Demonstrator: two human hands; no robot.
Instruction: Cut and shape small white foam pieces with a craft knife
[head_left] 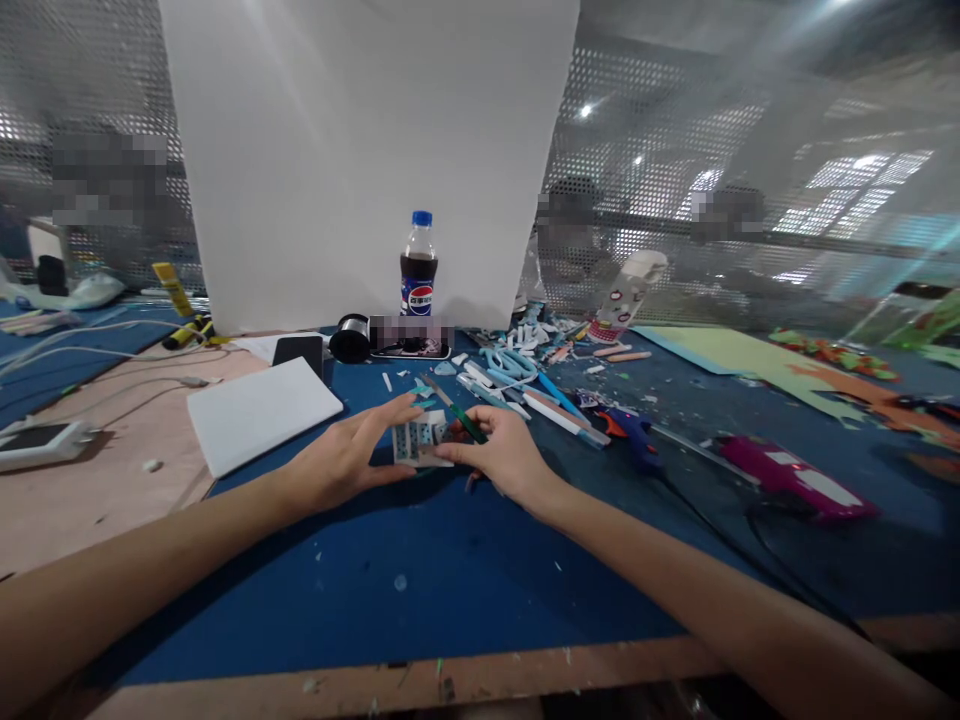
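A small white box-like model (409,443) with teal and dark markings sits low over the blue mat, between my two hands. My left hand (349,455) grips it from the left, thumb at the near side and fingers at the far side. My right hand (510,455) is closed round a slim green-handled tool (466,422), whose thin tip points up and left above the model. Whether that tool is a knife or a brush cannot be made out. The right thumb reaches the model's right edge. Small teal scraps (422,390) lie just beyond.
A white sheet (262,415) overlaps a dark phone-like slab on the left. Behind stand a cola bottle (418,270) and a black spool (350,338). Right lie light-blue scissors (510,366), scraps, a blue glue gun (634,435), its cord and a magenta tool (791,475).
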